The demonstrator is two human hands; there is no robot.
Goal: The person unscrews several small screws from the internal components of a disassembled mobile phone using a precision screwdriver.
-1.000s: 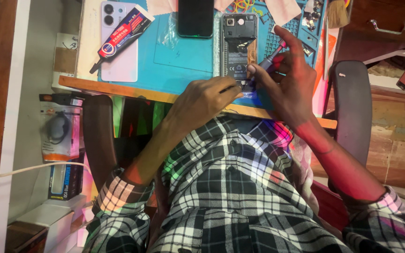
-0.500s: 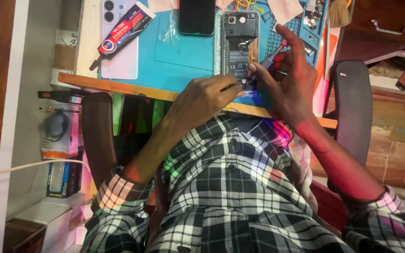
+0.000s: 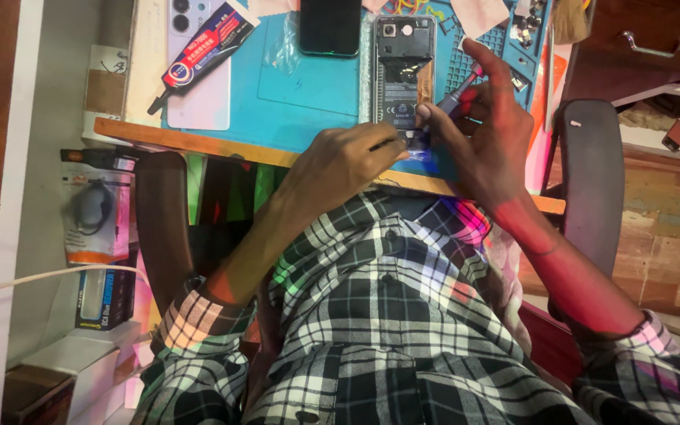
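Note:
An opened smartphone (image 3: 403, 71) with its back cover off lies on the teal work mat (image 3: 308, 86), its battery and circuit boards showing. My left hand (image 3: 340, 161) rests at the phone's near end, fingers pinched on a thin tool whose tip meets the lower edge. My right hand (image 3: 485, 130) holds a small screwdriver (image 3: 454, 94) pointed at the same lower part of the phone.
A black phone (image 3: 330, 26) lies face down left of the opened one. A white phone back cover (image 3: 198, 71) with a glue tube (image 3: 202, 51) on it lies at the left. Small parts fill the mat's right side (image 3: 525, 31). Chair armrests (image 3: 588, 173) flank me.
The view shifted slightly. Both hands stay at the phone's lower end with only small finger movements.

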